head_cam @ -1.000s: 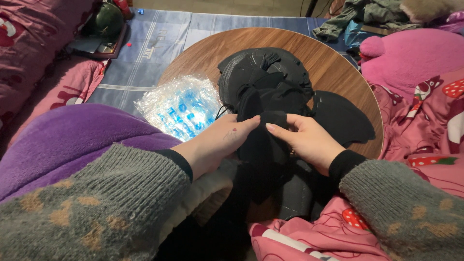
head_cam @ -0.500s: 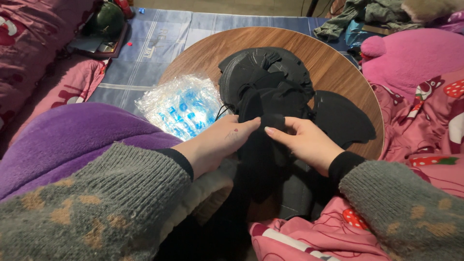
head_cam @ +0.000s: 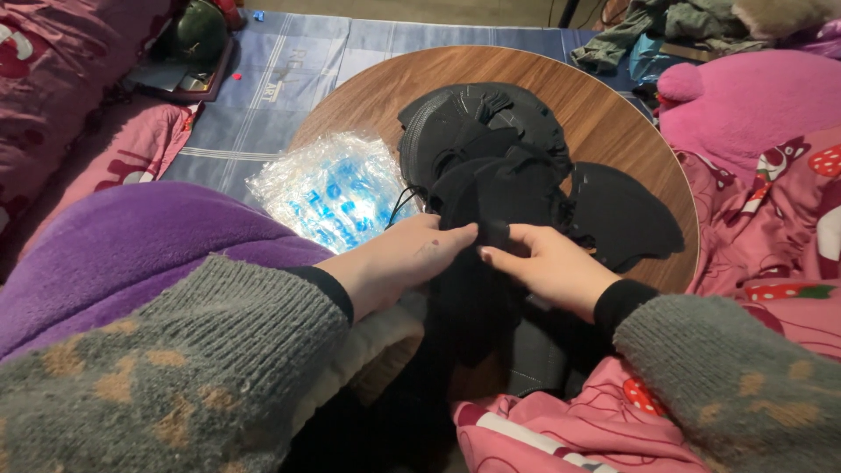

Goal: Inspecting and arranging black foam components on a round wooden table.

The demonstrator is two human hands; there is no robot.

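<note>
At the near edge of the tabletop (head_cam: 613,114), my left hand (head_cam: 399,263) and right hand (head_cam: 547,267) each have a closed pinch grip on the black cloth piece (head_cam: 491,201); it looks soft, light and floppy, best held by its edge.

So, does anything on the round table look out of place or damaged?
Nothing looks damaged. The black fabric pieces lie in a loose, uneven heap on the round wooden table. The crinkled plastic bag hangs over the table's left edge. Both hands, left hand and right hand, pinch the black fabric.
</note>
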